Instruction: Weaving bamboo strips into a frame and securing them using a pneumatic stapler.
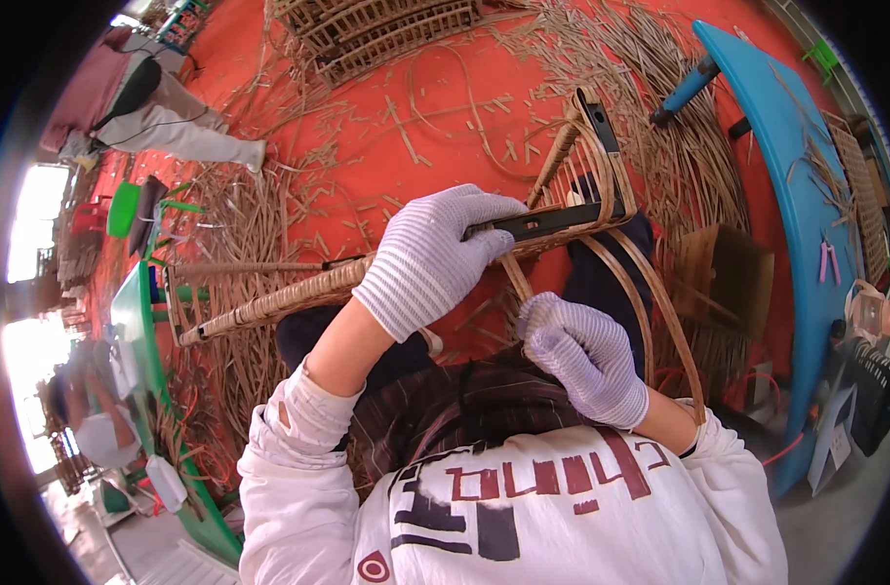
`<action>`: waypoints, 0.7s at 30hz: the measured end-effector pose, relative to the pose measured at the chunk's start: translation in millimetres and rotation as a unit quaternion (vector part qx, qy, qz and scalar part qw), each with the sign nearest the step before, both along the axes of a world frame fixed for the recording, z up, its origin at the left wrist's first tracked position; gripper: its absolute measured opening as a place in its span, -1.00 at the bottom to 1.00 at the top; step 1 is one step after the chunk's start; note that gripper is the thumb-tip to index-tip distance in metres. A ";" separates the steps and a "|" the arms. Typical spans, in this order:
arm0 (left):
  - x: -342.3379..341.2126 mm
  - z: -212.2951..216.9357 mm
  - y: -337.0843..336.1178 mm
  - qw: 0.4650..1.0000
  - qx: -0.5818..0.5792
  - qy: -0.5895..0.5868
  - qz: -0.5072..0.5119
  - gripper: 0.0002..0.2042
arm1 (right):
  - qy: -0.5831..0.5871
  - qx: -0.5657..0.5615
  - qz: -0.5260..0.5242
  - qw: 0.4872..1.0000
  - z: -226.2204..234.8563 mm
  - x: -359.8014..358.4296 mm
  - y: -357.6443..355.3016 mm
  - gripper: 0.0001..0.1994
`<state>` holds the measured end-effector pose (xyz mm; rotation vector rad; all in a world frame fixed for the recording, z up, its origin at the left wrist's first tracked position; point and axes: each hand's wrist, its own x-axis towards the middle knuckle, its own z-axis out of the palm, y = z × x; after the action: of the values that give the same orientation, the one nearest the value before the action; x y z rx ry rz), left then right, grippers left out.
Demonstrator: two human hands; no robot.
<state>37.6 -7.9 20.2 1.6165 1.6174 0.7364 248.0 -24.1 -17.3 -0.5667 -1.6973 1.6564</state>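
Across my lap lies a long frame (298, 297) wrapped in tan rattan strips, with black bars at its right part and a slatted, upturned right end. My left hand (435, 253), in a striped white-and-lilac glove, is closed round the black bar (542, 224) near the middle. In the same kind of glove, my right hand (586, 356) is closed in a pinch below the frame. A flat rattan strip (516, 277) runs from the frame down to its fingers. More loose strips (664, 302) loop from the frame's right end down past my right forearm.
Cut rattan strips (650, 78) litter the red floor (367, 136). A blue table (796, 195) with pink-handled pliers (830, 261) stands right, a brown box (723, 283) beside it, a green table (138, 331) left. A woven piece (376, 34) lies ahead; another person (152, 107) is far left.
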 end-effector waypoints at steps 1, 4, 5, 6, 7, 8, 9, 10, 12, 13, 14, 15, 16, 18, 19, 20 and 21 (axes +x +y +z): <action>0.1 0.6 -0.2 1.000 0.007 0.013 -0.004 -0.71 | 0.028 0.070 0.004 0.997 -2.4 -1.8 2.0 -0.87; 1.1 3.0 0.6 0.999 0.009 0.033 -0.009 -0.73 | 0.013 0.060 0.012 0.998 -4.5 -2.3 3.9 -0.87; 1.4 3.7 1.7 0.999 0.012 0.045 -0.012 -0.74 | 0.012 0.057 0.011 0.998 -4.9 -1.0 4.4 -0.87; 1.6 3.9 3.4 0.999 0.004 0.040 -0.011 -0.74 | 0.001 0.070 0.020 0.997 -4.3 -0.5 5.0 -0.87; 5.6 1.6 7.8 0.999 -0.028 0.013 0.011 -0.74 | -0.007 0.078 0.027 0.997 -5.0 3.3 7.6 -0.87; 4.6 2.0 10.3 0.998 -0.062 -0.015 0.028 -0.73 | -0.008 0.078 0.030 0.996 -4.5 3.6 8.2 -0.87; 3.4 1.6 14.7 0.997 -0.062 -0.016 0.032 -0.73 | -0.010 0.070 0.035 0.997 -5.9 5.0 9.9 -0.87; 0.4 1.7 20.8 0.992 -0.115 -0.048 0.032 -0.72 | -0.017 0.059 0.039 0.997 -6.6 5.9 11.5 -0.88; -5.2 1.3 32.4 0.972 -0.203 -0.114 0.035 -0.69 | -0.007 0.061 0.048 0.997 -9.6 7.6 14.9 -0.87; -7.6 1.3 36.7 0.971 -0.205 -0.113 0.036 -0.69 | 0.001 0.062 0.054 0.997 -11.2 7.9 16.5 -0.87; -9.5 1.2 40.5 0.971 -0.210 -0.112 0.025 -0.69 | 0.000 0.060 0.058 0.997 -12.7 8.2 17.9 -0.87; -10.5 0.9 43.4 0.970 -0.215 -0.110 0.012 -0.69 | -0.002 0.057 0.059 0.997 -13.9 8.8 19.3 -0.87; -10.3 0.4 45.3 0.973 -0.208 -0.100 0.010 -0.69 | -0.005 0.054 0.061 0.997 -15.1 9.3 21.1 -0.87; -10.5 0.0 48.7 0.968 -0.221 -0.115 0.016 -0.69 | 0.003 0.043 0.069 0.997 -17.3 10.8 25.8 -0.86; -10.4 -0.2 50.6 0.967 -0.217 -0.131 0.013 -0.69 | 0.008 0.035 0.076 0.996 -18.4 11.6 28.6 -0.86; -10.7 -0.6 51.6 0.965 -0.229 -0.127 0.016 -0.69 | 0.010 0.034 0.075 0.997 -19.0 12.6 30.2 -0.86; -11.2 0.0 52.1 0.958 -0.236 -0.158 0.024 -0.70 | 0.014 0.028 0.082 0.996 -19.2 13.7 31.7 -0.85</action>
<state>26.3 44.2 20.2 1.0626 1.4622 0.5441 261.7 7.5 -36.5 -0.3836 -1.8040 1.7157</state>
